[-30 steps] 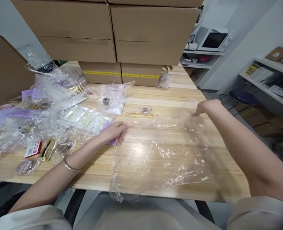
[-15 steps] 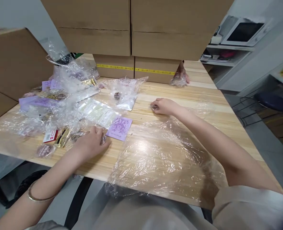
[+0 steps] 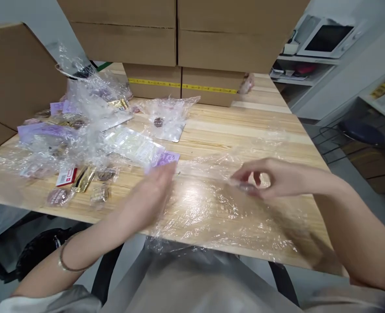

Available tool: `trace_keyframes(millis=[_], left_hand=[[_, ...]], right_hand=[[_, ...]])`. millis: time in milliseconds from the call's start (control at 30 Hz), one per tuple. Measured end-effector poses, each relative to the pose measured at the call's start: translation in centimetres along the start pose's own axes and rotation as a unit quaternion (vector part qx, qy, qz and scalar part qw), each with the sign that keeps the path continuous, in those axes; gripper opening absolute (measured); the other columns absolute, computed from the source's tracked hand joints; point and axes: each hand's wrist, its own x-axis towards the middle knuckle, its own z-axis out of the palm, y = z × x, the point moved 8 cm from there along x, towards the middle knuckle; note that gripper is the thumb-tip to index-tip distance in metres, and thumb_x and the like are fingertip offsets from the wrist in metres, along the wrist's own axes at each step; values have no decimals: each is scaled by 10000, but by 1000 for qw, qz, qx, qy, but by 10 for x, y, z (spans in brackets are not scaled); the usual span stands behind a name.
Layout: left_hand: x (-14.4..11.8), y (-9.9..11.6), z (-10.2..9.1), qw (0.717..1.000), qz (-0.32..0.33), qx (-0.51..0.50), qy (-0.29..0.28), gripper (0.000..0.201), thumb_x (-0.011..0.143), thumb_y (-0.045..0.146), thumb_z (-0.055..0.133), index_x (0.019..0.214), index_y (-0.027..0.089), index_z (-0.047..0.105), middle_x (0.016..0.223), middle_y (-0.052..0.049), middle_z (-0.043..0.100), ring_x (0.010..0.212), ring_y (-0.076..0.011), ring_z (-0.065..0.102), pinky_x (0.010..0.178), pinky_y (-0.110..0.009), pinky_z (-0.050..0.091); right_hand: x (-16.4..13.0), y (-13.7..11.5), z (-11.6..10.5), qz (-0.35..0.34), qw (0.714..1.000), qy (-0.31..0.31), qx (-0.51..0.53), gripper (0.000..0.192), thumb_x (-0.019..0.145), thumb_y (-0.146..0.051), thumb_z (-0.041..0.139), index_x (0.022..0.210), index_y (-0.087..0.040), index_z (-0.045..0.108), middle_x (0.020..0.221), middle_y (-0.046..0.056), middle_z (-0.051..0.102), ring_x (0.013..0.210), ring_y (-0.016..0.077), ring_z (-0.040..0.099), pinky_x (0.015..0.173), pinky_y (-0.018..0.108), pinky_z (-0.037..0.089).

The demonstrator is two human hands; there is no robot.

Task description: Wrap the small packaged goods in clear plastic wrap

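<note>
My left hand (image 3: 156,189) is smeared by motion. It hovers near the purple printed packet (image 3: 166,159), partly covering it; I cannot make out whether it holds anything. My right hand (image 3: 270,178) has thumb and fingers closed on a small clear-wrapped piece (image 3: 248,188), held over the thin clear plastic film (image 3: 205,217) that is spread on the table in front of me. Left of my left hand lie a small wrapped piece (image 3: 98,193), a gold packet (image 3: 85,178), a red and white packet (image 3: 66,176) and a round brown wrapped piece (image 3: 59,197).
A heap of crinkled clear bags (image 3: 91,117) with purple and gold packets covers the table's left side. Another clear bag (image 3: 171,115) lies further back. Cardboard boxes (image 3: 212,43) form a wall behind, and one more box (image 3: 23,78) stands at the left. A microwave (image 3: 329,37) sits beyond.
My right hand has come nearer with the wrapped piece, over the film. My left hand has swept right, off the small pieces, towards the film, uncovering a wrapped piece beside the gold packet.
</note>
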Motion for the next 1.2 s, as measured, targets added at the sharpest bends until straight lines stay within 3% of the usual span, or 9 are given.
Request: trace_keyframes(millis=[100,200,300,467,633,867,967,1100,1200], left_hand=[[13,82,17,976,195,-101,-1,720,882,-5,335,1555,226,218,1501,-119,486,1394,-220,457,1125,-418,456],[24,137,49,932,337,-119,-57,568,920,22,378,1479,119,388,1443,-169,539,1405,-233,447,1108,-344,458],[40,151,82,906,391,-96,-130,489,952,59,404,1425,152,485,1484,-118,516,1424,-207,424,1134,-301,408],[74,127,89,922,360,-82,-112,591,972,43,377,1518,271,380,1620,-19,303,1527,-170,165,1213,-344,288],[77,104,85,925,353,-79,-112,437,986,353,539,1423,349,527,1644,7,237,1544,-274,71,1253,-494,145],[111,52,56,975,220,-24,-30,542,940,346,558,1471,291,463,1565,-100,401,1442,-315,346,1190,-548,243],[139,34,64,980,186,-8,-66,375,907,346,579,1258,236,653,1260,-112,669,1196,-303,589,1074,-511,386],[180,-5,66,982,39,-178,-48,251,912,376,554,859,186,708,880,-68,738,811,-200,678,801,-336,512],[196,-47,57,958,-128,-254,40,198,912,300,531,885,148,654,781,-68,695,698,-181,665,706,-311,527]], right_hand=[[-5,17,44,41,998,-44,0,268,801,-304,641,1038,-304,767,845,-5,752,677,190,680,595,322,564],[3,38,51,64,989,130,-14,364,842,-350,643,1194,-282,708,1052,50,749,853,229,708,751,390,600],[-4,57,53,68,970,229,40,513,873,-379,645,1376,-299,575,1365,68,625,1102,247,672,930,448,583],[-66,62,37,60,945,322,5,441,951,-371,556,1389,-329,552,1429,59,570,1311,268,547,1086,530,479],[-108,38,78,47,973,204,-93,675,862,-406,675,1492,-348,441,1512,50,490,1383,321,469,1105,575,445],[-120,25,122,20,962,218,-163,669,843,-183,573,1497,-265,454,1509,55,478,1398,277,449,1116,509,461],[-120,25,127,19,960,213,-181,664,861,-234,580,1509,-227,435,1527,73,449,1425,286,406,1129,517,444],[-123,23,128,5,956,222,-191,692,876,-302,604,1530,-212,396,1536,86,433,1434,297,390,1132,529,440],[-125,20,127,-19,946,244,-210,623,887,-172,546,1499,-215,445,1450,85,548,1386,271,469,1096,497,494]])
